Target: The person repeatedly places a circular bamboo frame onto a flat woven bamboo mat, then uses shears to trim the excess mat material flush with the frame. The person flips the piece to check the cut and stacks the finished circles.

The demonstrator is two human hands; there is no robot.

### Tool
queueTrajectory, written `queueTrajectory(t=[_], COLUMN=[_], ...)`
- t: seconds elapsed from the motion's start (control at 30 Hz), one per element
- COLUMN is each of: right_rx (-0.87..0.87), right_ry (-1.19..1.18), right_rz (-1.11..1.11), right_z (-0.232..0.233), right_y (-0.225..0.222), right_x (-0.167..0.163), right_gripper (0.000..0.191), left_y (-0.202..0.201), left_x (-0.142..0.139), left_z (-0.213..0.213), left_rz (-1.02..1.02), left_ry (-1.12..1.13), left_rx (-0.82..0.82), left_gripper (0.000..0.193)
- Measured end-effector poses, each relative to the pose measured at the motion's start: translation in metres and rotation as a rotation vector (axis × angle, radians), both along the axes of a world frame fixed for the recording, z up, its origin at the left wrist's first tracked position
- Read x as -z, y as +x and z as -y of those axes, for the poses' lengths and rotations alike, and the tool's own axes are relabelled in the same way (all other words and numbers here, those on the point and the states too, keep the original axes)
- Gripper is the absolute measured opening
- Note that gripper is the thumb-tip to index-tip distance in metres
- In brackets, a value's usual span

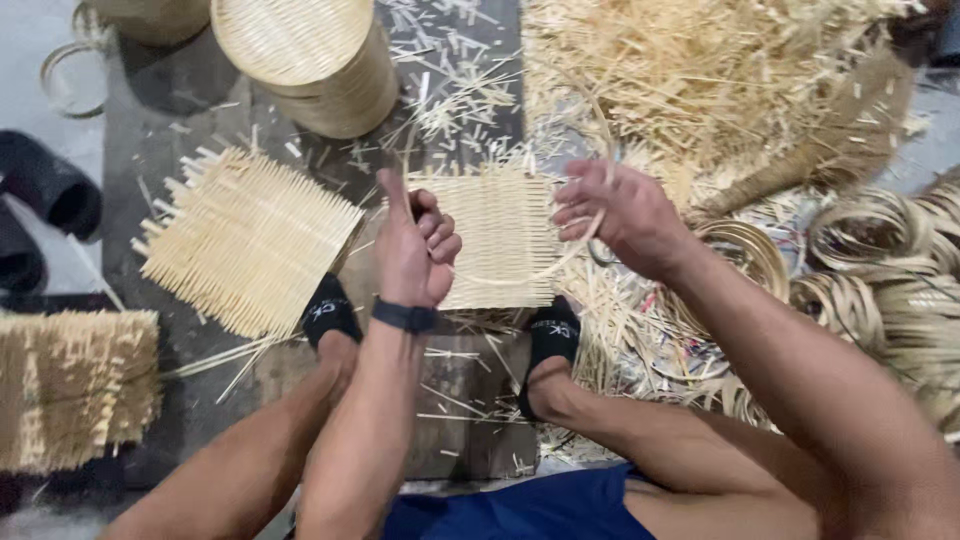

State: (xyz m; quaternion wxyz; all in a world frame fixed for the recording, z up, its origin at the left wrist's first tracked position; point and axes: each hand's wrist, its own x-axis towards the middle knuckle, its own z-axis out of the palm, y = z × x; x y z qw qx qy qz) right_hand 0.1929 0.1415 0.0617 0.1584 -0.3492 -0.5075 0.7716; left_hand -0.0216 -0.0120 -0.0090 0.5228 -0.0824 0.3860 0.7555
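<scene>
A thin bamboo hoop [520, 275] is being held up by both hands directly over a square woven bamboo mat [495, 235], which is being pinned to the floor under two feet in black slippers, one at each near corner of the mat. The left hand [412, 250] is being kept closed around the hoop's left side, thumb raised and fingers curled in, a dark band being worn at its wrist; the right hand [615, 215] is pinching the hoop's right side between thumb and bent fingers. By the look of it, the ring is being fitted to the mat, a step that seems early, since the mat's strip ends are lying loose and flat all round. The next move would appear to call for the hoop being centred squarely on the mat and pressed down evenly, so that the free ends can be turned up about it. Left of the mat, a second woven square [245, 240] is lying flat; beyond the mat on that same left side, a finished round basket [310, 60] is standing. Right of the mat, coiled bamboo rings [870, 235] are being kept in a heap, and loose splints [700, 70] are piled beyond it.
</scene>
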Motion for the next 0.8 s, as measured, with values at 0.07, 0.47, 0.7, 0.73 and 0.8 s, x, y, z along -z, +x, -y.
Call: queueTrajectory(t=[0.07, 0.47, 0.7, 0.73, 0.8], right_rx=[0.089, -0.046, 0.314, 0.328, 0.362], right_ry=[-0.111, -0.24, -0.393, -0.417, -0.474], right_rz=[-0.011, 0.093, -0.117, -0.202, -0.365], right_z=[-0.011, -0.02, 0.006, 0.01, 0.018], right_y=[-0.013, -0.023, -0.024, -0.025, -0.026], right_x=[0.008, 0.058, 0.081, 0.088, 0.102], right_gripper=[0.051, 0.044, 0.041, 0.043, 0.048], left_y=[-0.017, -0.059, -0.063, -0.063, -0.064], left_x=[0.002, 0.024, 0.034, 0.038, 0.047], left_z=[0.003, 0.017, 0.015, 0.015, 0.018], left_rz=[-0.044, -0.016, 0.191, 0.216, 0.172], left_ry=[-0.065, -0.157, -0.012, 0.025, 0.077], left_rx=[0.105, 0.231, 0.073, 0.069, 0.102], left_gripper=[0.058, 0.041, 0.039, 0.039, 0.04])
